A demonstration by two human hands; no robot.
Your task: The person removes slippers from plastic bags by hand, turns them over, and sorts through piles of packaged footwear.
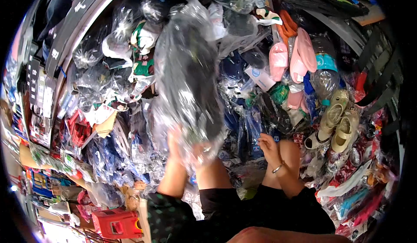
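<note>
A large clear plastic bag [191, 78] with dark contents stands tall in front of me, a little blurred; I cannot make out what is inside. My left hand [174, 145] is closed on its lower end, with the fingers partly hidden by the plastic. My right hand [270, 149], with a bracelet on the wrist, is beside my right knee, its fingers loosely bent and apart with nothing visible in them. Blue plastic-wrapped packets [254, 132] lie just beyond the right hand.
Pink slippers [302, 54], an upturned plastic bottle [325, 76] with a teal label, and pale strap shoes [343, 128] lie to the right. Bagged white-and-green shoes [143, 39] are piled on the left. A red plastic stool [114, 223] stands at the lower left.
</note>
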